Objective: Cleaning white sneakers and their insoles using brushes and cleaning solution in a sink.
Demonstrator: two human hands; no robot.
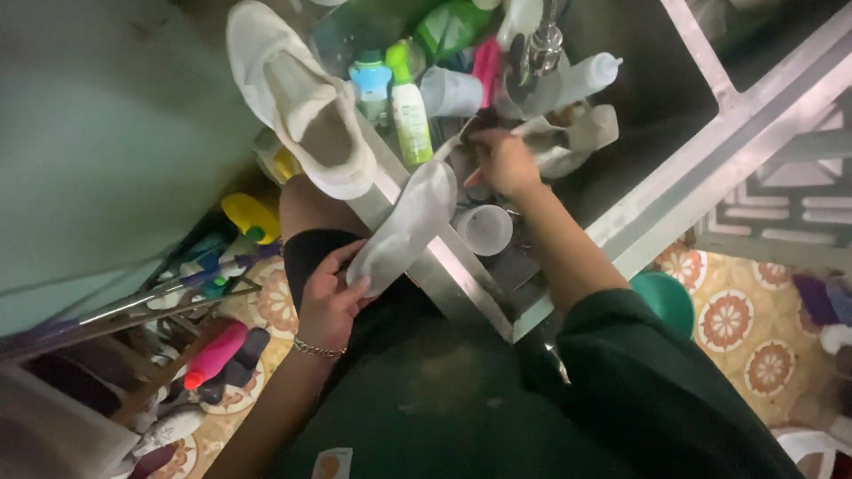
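My left hand (330, 297) grips the near end of a grey shoe insole (410, 222), held slanted over the steel sink's rim (461, 288). Farther back, my right hand (502, 162) is closed around a thin handle, probably a brush, whose head is hidden among the clutter. A white slip-on shoe (302, 98) rests sole-side out on the counter at the sink's left. A second pale shoe (568, 137) lies inside the sink beyond my right hand.
Bottles crowd the sink's back: a green-capped white bottle (410, 111), a blue-capped one (371, 82), a white squeeze bottle (581, 80). A plastic cup (485, 229) sits in the basin under a tap (541, 44). A green basin (666, 302) stands on the patterned tile floor.
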